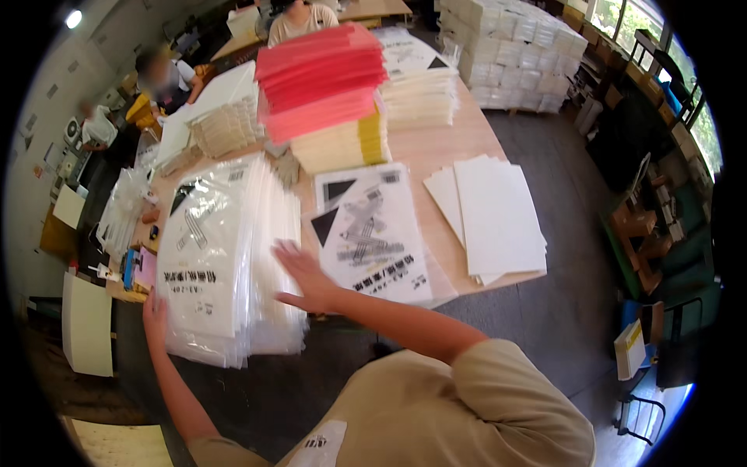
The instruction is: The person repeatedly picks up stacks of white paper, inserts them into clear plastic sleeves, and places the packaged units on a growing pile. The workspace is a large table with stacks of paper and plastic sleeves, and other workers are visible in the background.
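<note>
Your left hand (156, 310) is at the left edge of the clear-plastic-wrapped white paper stack (206, 265), grip indeterminable; your blurred right hand (305, 276) spreads open by its right side, contact unclear. Stack overhangs near edge of pale wooden table (428, 148); bare tabletop lies farther right.

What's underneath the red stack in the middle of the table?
A cream stack shows under the red stack, with a yellow strip toward its right. The tabletop directly beneath is covered and can't be seen.

Packet pile (204, 265) left on table (436, 152), sheets (502, 218) right; bundles (517, 58) seemingly behind.
</note>
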Demonstrator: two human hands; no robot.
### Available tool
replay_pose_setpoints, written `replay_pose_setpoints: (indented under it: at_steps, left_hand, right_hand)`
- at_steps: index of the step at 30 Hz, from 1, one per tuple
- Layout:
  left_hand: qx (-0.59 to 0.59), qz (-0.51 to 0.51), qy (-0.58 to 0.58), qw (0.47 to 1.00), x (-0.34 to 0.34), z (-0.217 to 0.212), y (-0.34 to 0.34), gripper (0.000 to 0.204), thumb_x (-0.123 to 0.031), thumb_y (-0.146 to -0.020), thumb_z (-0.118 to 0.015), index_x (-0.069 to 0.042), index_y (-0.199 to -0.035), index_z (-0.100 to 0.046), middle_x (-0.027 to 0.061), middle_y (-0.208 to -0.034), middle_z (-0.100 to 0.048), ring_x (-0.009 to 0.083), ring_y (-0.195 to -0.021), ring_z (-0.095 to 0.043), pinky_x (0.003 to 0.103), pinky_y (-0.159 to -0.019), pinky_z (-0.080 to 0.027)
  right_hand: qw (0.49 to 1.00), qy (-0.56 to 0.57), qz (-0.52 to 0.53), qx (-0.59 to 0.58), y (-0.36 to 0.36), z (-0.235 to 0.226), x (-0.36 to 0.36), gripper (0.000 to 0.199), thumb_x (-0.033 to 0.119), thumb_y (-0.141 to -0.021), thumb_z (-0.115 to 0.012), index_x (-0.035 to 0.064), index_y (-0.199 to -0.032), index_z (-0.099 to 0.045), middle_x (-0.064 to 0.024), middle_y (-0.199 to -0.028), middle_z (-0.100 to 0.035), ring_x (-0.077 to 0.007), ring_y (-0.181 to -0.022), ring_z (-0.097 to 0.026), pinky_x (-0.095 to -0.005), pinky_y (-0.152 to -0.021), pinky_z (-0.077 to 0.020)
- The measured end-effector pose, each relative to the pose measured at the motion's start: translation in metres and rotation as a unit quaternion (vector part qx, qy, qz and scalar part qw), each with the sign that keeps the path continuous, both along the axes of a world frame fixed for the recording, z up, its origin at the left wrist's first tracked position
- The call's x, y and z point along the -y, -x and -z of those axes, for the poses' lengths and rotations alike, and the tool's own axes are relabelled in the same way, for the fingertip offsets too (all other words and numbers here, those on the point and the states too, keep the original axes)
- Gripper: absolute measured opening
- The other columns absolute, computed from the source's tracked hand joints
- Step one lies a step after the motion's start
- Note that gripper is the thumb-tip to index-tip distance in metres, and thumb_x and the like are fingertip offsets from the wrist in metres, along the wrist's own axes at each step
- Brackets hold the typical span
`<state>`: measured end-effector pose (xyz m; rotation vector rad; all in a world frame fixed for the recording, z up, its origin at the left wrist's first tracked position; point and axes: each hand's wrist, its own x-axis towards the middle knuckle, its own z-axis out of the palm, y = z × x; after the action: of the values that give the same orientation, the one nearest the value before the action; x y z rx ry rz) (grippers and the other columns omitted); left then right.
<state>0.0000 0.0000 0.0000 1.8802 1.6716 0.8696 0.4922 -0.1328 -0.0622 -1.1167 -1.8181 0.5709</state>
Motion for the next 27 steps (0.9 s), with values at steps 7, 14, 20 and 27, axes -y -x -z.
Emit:
replay_pose_setpoints:
  at_steps: [7, 14, 20, 27]
  left_hand:
    - [0.009, -0.211, -0.264, 0.941, 0.206, -0.029, -0.064, 0.040, -0.015, -0.099, -0.058, 0.003, -0.134, -0.051, 0.0170, -0.138, -0.053, 0.0232, -0.124, -0.052, 0.034, -0.104, -0.041]
    - [0.063, -0.017, -0.178, 0.982, 0.280, 0.059, -0.394, 0.020, -0.014, -0.086, -0.070, -0.005, -0.103, -0.067, 0.0125, -0.105, -0.065, 0.0271, -0.098, -0.062, 0.038, -0.085, -0.050]
    - [-0.217, 0.129, -0.046, 0.966, 0.256, 0.230, -0.537, 0.054, -0.036, -0.093, -0.061, -0.010, -0.139, -0.050, 0.0212, -0.147, -0.041, 0.0399, -0.137, -0.037, 0.052, -0.112, -0.029]
    - [-0.248, 0.065, -0.094, 0.962, 0.247, 0.273, -0.560, 0.048, -0.038, -0.089, -0.064, -0.016, -0.132, -0.059, 0.0177, -0.143, -0.049, 0.0355, -0.135, -0.041, 0.054, -0.111, -0.029]
  right_hand:
    - [0.909, 0.198, 0.311, 0.193, -0.299, 0.135, 0.188, 0.080, 0.028, -0.081, -0.074, 0.0027, -0.147, -0.034, -0.0231, -0.154, -0.027, -0.0413, -0.144, -0.021, -0.0532, -0.118, -0.0178]
    - [0.916, 0.168, 0.285, 0.227, -0.370, 0.146, 0.260, 0.069, 0.024, -0.082, -0.073, 0.0007, -0.139, -0.043, -0.0222, -0.148, -0.038, -0.0418, -0.142, -0.027, -0.0524, -0.117, -0.0228]
    - [0.973, 0.174, 0.092, 0.119, -0.331, 0.127, 0.246, 0.061, 0.024, -0.082, -0.073, 0.0024, -0.135, -0.050, -0.0216, -0.144, -0.044, -0.0397, -0.138, -0.036, -0.0506, -0.115, -0.0283]
    - [0.975, 0.195, 0.037, 0.099, -0.362, 0.142, 0.247, 0.049, 0.021, -0.083, -0.073, -0.0001, -0.125, -0.058, -0.0225, -0.128, -0.059, -0.0395, -0.123, -0.053, -0.0451, -0.104, -0.0434]
